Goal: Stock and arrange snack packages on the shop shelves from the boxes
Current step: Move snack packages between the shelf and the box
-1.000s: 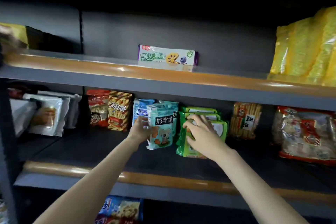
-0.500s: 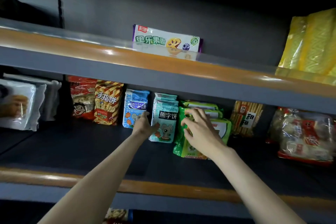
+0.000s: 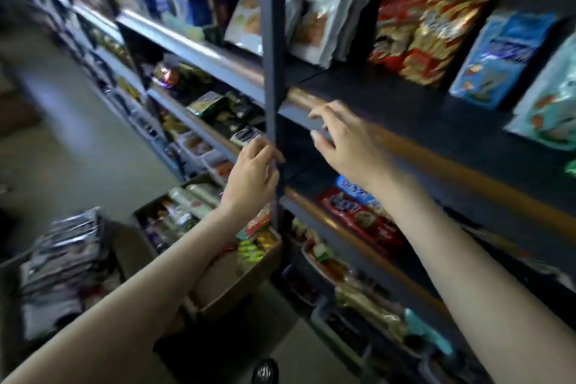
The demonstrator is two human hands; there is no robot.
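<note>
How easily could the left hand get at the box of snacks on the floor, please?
Probably easily: the left hand hangs almost directly above the box, holding nothing, and the box is open-topped. Only the shelf post stands beside it, not across the way down.

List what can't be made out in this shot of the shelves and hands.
- Left hand, head view: fingertips pass behind the grey upright post; whether they grip it is unclear.
- Right hand: motion-blurred, fingers spread, seemingly holding nothing.
- Teal packet: cut off by the right edge.
- Cardboard box: contents partly hidden by the left arm.
- Packet labels: blurred, unreadable.
</note>
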